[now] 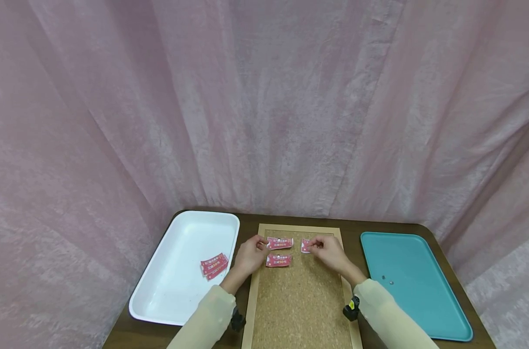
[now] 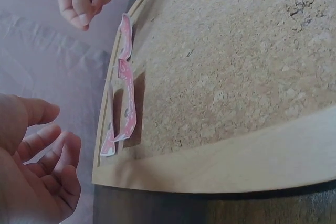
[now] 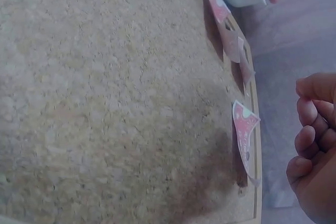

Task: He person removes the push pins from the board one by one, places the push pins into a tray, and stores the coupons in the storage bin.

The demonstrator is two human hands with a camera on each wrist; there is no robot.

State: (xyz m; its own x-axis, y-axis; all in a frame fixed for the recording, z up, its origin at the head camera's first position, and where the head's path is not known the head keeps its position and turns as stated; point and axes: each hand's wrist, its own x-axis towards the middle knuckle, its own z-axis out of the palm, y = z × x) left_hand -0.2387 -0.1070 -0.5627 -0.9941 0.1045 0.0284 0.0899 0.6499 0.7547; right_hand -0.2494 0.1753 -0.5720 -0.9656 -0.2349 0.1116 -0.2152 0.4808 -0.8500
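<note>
A framed corkboard (image 1: 303, 305) lies in front of me, with three red-and-white paper coupons near its far end. On the left, an upper coupon (image 1: 280, 244) sits above a lower coupon (image 1: 278, 261); a third coupon (image 1: 305, 245) is to the right, partly covered in the head view. My left hand (image 1: 252, 254) is beside the upper coupon's left end, fingers loosely bent and holding nothing in the left wrist view. Over the third coupon in the head view is my right hand (image 1: 329, 252). Its thumb and index tips meet with nothing visible between them. That coupon curls up from the cork (image 3: 244, 135).
A white tray (image 1: 160, 291) stands left of the board, with a few more coupons (image 1: 214, 265) overlapping inside. To the right lies a teal tray (image 1: 421, 300) bearing small shiny pieces (image 1: 391, 282). Behind the table hangs a pink curtain (image 1: 264, 121).
</note>
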